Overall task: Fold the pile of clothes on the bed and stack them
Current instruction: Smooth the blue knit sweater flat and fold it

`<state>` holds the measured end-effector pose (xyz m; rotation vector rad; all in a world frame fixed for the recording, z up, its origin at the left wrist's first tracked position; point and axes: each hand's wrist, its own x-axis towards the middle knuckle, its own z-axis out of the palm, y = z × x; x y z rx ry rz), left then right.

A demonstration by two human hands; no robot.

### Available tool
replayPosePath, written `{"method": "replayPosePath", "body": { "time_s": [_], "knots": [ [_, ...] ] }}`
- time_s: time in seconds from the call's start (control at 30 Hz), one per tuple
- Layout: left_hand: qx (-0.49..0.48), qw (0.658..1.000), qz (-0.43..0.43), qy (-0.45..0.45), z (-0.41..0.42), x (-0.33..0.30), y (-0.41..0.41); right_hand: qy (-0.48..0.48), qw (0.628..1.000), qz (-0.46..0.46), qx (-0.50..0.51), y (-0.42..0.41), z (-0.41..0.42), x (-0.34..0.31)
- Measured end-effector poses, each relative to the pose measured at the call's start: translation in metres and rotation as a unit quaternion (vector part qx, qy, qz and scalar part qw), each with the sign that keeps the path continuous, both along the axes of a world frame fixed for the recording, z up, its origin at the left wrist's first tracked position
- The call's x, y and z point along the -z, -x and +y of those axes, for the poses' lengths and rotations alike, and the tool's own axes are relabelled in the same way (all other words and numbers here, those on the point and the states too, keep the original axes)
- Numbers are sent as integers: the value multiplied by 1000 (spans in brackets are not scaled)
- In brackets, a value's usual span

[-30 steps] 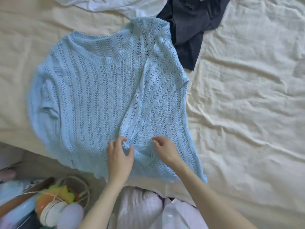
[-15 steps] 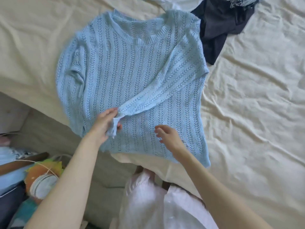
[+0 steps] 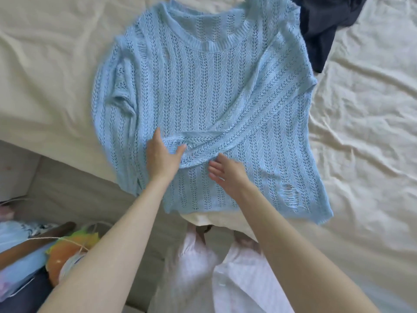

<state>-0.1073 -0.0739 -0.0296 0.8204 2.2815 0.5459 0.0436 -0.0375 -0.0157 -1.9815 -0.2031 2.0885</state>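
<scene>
A light blue open-knit sweater (image 3: 203, 91) lies flat on the cream bedsheet (image 3: 361, 154), neckline away from me, hem hanging slightly over the bed edge. Its right sleeve (image 3: 237, 132) is folded diagonally across the front, cuff ending near the middle. My left hand (image 3: 163, 154) rests flat on the sweater with straight fingers, thumb touching the cuff. My right hand (image 3: 225, 171) hovers open just below the sleeve, fingers relaxed. The left sleeve (image 3: 117, 91) lies folded along the left side.
A dark navy garment (image 3: 322, 26) lies at the top right, partly under the sweater's shoulder. Off the bed at lower left stand a wooden stick (image 3: 33, 242), yarn and orange-yellow items (image 3: 67, 251). Wrinkled sheet stretches to the right.
My left hand let go of the sleeve cuff it was pinching and laid it across the sweater front; it now lies flat. My right hand shifted slightly toward the sleeve.
</scene>
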Motion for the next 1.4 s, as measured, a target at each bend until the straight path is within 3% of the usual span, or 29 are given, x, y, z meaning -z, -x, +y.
{"method": "replayPosePath", "body": {
  "time_s": [0.17,0.3,0.43,0.57,0.67,0.73,0.83,0.9,1.0,1.13,1.23,1.3,1.4],
  "knots": [
    [-70,984,-147,70,12,5,30,11,999,7,37,24,1,3],
    [-170,937,-305,-20,-18,-9,39,-51,996,-34,62,31,-9,-4],
    [-210,907,-364,-42,-50,-15,33,-136,989,-59,-15,25,-31,-10],
    [-226,914,-335,-21,-58,-5,32,-113,988,-81,-67,23,-40,0],
    [-205,939,-274,42,-61,4,42,-119,960,-164,-194,23,-42,6],
    [-198,958,-204,47,-62,7,56,-199,892,-273,-300,23,-43,4],
    [-184,981,-61,26,-57,8,92,-353,728,-390,-440,30,-39,-4],
    [-183,983,-9,19,-51,10,122,-389,658,-388,-515,41,-30,-4],
    [-184,982,3,43,-41,16,164,-397,586,-342,-618,59,-20,4],
    [-142,979,-133,69,-44,20,179,-352,582,-292,-672,74,-17,19],
    [-58,979,-94,169,-58,20,175,-324,587,-271,-691,73,-13,24],
    [-78,980,-99,155,-66,15,172,-319,601,-245,-691,70,-8,22],
    [-155,984,-25,88,-70,-7,171,-312,621,-207,-689,66,1,15]
  ]
}}
